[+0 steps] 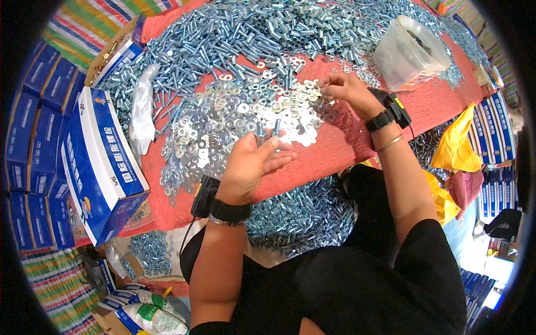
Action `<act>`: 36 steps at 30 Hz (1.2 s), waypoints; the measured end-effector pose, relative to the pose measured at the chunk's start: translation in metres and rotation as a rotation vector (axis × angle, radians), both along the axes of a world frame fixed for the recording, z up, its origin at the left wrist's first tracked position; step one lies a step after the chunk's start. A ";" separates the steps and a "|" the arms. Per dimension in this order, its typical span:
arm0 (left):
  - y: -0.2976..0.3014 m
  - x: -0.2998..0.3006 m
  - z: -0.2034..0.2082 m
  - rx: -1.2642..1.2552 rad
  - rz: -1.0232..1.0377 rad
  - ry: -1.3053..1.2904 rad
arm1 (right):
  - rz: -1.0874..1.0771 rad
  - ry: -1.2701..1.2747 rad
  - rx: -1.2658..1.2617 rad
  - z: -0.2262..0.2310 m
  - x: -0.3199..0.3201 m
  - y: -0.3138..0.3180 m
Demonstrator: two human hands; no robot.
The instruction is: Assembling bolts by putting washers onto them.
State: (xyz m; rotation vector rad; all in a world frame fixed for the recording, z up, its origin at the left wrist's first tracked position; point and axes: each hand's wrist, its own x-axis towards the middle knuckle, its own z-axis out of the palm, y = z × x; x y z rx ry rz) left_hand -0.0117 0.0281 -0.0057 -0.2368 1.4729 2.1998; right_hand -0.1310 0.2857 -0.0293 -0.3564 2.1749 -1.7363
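My left hand (252,161) is closed around a couple of bolts (276,128) near the front edge of the red-covered table (312,163); their metal ends stick up past the thumb. Beneath and beyond it spreads a heap of flat washers (209,125), silvery and bright where the light falls. My right hand (347,92) hovers at the right side of the washers, fingertips pinched together beside small spring washers (304,92). Whatever may be between those fingertips is too small to make out. Farther back lies a large pile of bolts and metal sleeves (240,36).
A translucent plastic bucket (399,58) with dark contents stands at the right. On the left are a blue-and-white carton (103,162), a crumpled plastic bag (143,111) and stacked blue boxes (42,128). More bolts (304,215) lie below the table edge. Yellow bags (456,142) hang at right.
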 end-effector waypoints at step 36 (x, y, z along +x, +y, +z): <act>-0.007 0.006 0.006 -0.003 -0.012 0.075 | -0.070 0.227 0.081 0.025 0.012 -0.057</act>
